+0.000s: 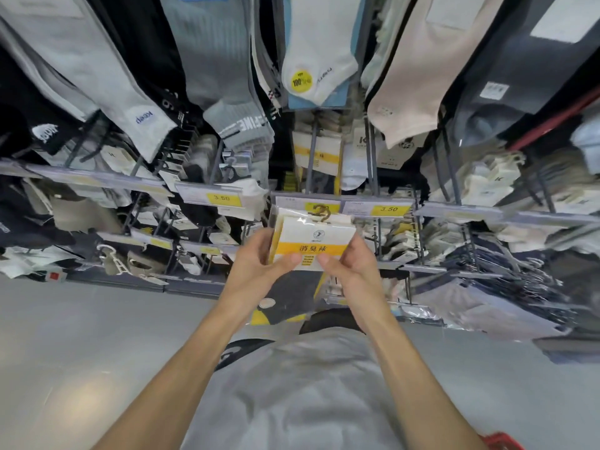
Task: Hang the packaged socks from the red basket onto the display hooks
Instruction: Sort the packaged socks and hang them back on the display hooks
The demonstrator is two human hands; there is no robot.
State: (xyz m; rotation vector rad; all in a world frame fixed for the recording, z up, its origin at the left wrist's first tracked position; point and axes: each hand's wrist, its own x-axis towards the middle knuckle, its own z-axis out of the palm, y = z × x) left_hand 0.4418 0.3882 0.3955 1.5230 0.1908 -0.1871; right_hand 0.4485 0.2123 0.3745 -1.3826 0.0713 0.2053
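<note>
The sock pack (314, 237) is a white card with a yellow band, wrapped in clear plastic, with a brownish hook (319, 212) on top. It is held up against the price rail (461, 212) at the middle of the rack. The left hand (256, 254) and right hand (352, 264) grip its lower sides, fingers (285, 263) curled round it. Only a corner of the red basket (500, 442) shows, its contents hidden.

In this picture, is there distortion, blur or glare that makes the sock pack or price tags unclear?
Head view: wide-angle distortion bends the shelf rail and fans the hanging socks outward; head view centre is sharp, so the sock pack in the left hand and right hand and the 3.50 price tag read well; head view edges are blurred; a glare lies on the floor.
</note>
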